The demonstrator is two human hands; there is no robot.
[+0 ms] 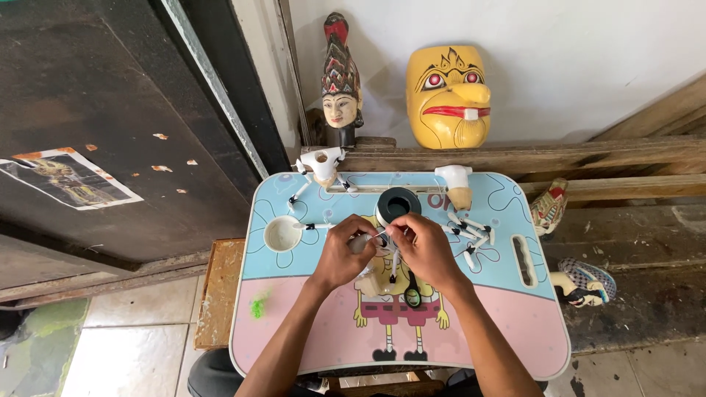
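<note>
My left hand [340,255] and my right hand [425,250] meet over the middle of a small blue and pink cartoon-printed table [294,323]. Together they pinch a thin white stick-like puppet part [371,237] between the fingertips. Below the hands a pale unpainted wooden puppet body [376,283] lies on the table. A black roll [398,204] stands just behind the hands. Several white and black puppet arm pieces [471,235] lie to the right of my right hand.
A white cup recess [283,234] sits at the table's left. Two white carved pieces [322,165] [456,184] stand at the back edge. A painted puppet head [340,84] and a yellow mask [448,95] lean on the wall. More puppet parts [585,283] lie on the floor at right.
</note>
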